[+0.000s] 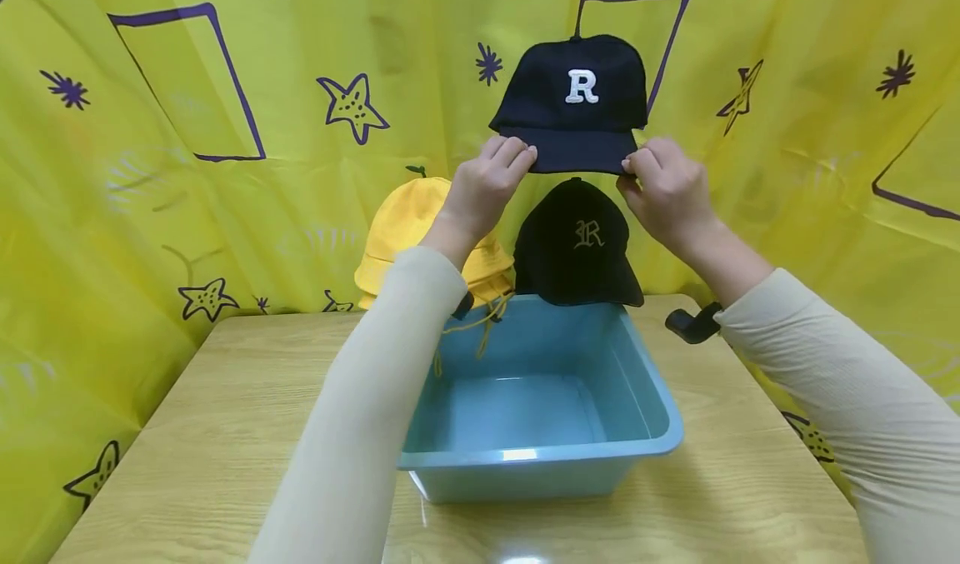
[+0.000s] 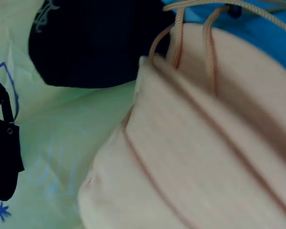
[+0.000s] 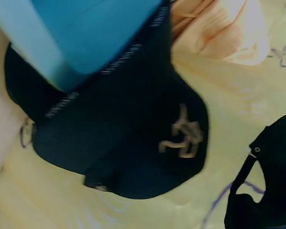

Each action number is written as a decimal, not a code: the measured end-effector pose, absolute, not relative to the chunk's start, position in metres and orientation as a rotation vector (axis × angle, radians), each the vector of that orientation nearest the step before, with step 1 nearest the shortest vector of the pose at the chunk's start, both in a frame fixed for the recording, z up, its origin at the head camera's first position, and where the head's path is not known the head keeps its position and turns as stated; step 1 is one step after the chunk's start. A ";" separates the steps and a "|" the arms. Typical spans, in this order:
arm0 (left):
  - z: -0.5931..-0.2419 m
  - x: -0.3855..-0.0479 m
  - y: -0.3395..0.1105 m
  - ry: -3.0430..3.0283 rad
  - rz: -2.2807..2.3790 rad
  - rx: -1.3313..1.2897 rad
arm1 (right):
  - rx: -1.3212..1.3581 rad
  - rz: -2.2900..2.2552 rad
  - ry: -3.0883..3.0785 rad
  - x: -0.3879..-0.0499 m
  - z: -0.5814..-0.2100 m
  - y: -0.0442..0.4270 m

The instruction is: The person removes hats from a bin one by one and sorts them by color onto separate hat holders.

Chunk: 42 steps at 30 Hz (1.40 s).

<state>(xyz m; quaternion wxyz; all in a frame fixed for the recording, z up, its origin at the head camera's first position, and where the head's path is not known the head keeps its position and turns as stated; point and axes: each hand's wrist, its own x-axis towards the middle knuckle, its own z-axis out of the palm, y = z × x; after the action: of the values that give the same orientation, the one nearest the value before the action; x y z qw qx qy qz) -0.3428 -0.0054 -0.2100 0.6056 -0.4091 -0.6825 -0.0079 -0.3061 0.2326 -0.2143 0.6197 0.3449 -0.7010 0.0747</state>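
Observation:
In the head view a black baseball cap (image 1: 555, 102) with a white R is held up against the curtain. My left hand (image 1: 489, 182) pinches the left end of its brim, and my right hand (image 1: 670, 187) pinches the right end. Right below hangs or stands a second black cap (image 1: 566, 256) with a gothic R, at the back of a light blue plastic bin (image 1: 543, 457). Yellow bucket hats (image 1: 401, 218), apparently stacked, are beside it, partly behind my left forearm. Both wrist views catch the raised cap (image 2: 2, 152) (image 3: 279, 176) at an edge; neither shows my hands.
The bin stands on a wood-grain table (image 1: 262, 414). Drawstrings (image 1: 486, 339) from the yellow hats dangle over its back left rim. A yellow patterned curtain (image 1: 300, 197) closes off the back and sides. Black wrist mounts (image 1: 693, 324) show near my sleeves.

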 end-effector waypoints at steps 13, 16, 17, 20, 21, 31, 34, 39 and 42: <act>-0.270 -0.343 0.016 -1.914 0.055 -0.857 | 0.769 0.149 -1.897 -0.322 -0.266 0.250; -0.283 -0.344 0.019 -1.955 0.046 -0.850 | 0.801 0.135 -1.952 -0.324 -0.274 0.254; -0.287 -0.344 0.020 -1.968 0.034 -0.850 | 0.813 0.135 -1.963 -0.324 -0.277 0.254; -0.299 -0.342 0.023 -2.007 0.014 -0.846 | 0.840 0.139 -1.973 -0.325 -0.285 0.257; -0.302 -0.341 0.024 -2.027 0.027 -0.842 | 0.842 0.141 -1.973 -0.325 -0.288 0.258; -0.317 -0.338 0.030 -2.128 0.098 -0.926 | 0.831 0.178 -2.043 -0.317 -0.304 0.266; -0.314 -0.336 0.033 -2.149 0.114 -0.984 | 0.814 0.204 -2.093 -0.311 -0.304 0.271; -0.307 -0.326 0.035 -2.160 0.262 -1.113 | 0.857 0.210 -2.127 -0.296 -0.306 0.281; -0.305 -0.321 0.035 -2.166 0.344 -1.178 | 0.896 0.204 -2.119 -0.288 -0.312 0.283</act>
<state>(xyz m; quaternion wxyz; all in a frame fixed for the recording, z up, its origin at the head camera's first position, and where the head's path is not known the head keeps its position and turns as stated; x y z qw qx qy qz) -0.3206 0.0348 -0.3049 0.3201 -0.4482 -0.8243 0.1309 -0.2884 0.2834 -0.3116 0.4042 0.3551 -0.8391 0.0808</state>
